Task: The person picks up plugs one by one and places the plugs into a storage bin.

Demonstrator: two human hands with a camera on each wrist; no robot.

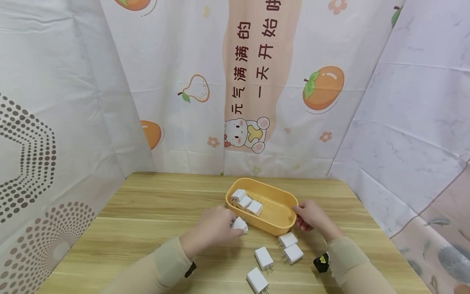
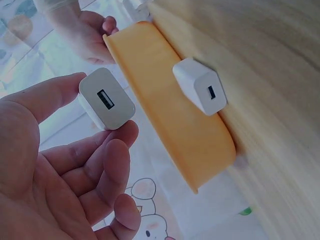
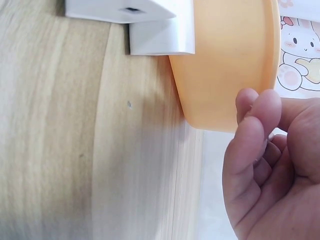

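Worktop [image 1: 154,220]: wood-grained. Behind worktop: white hanging cloth [image 1: 176,134], printed with orange fruit [image 1: 323,88], cartoon animal [image 1: 247,134], dark lettering [image 1: 265,51]. Left of worktop: dotted pale cloth [image 1: 73,122]. Right of worktop: faintly veined cloth [image 1: 415,106], leaf print [image 1: 438,221] low.

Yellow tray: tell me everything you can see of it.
The tray is oblong, orange-yellow, smooth and plastic-looking, with rounded corners, a thin projecting rim and walls that narrow toward the base. It stands upright on the wooden table, toward the far edge, angled with its right end nearer. At least three white plugs sit inside at its left end. The right hand grips the rim at its right end. Other plugs lie close outside; contact is unclear.
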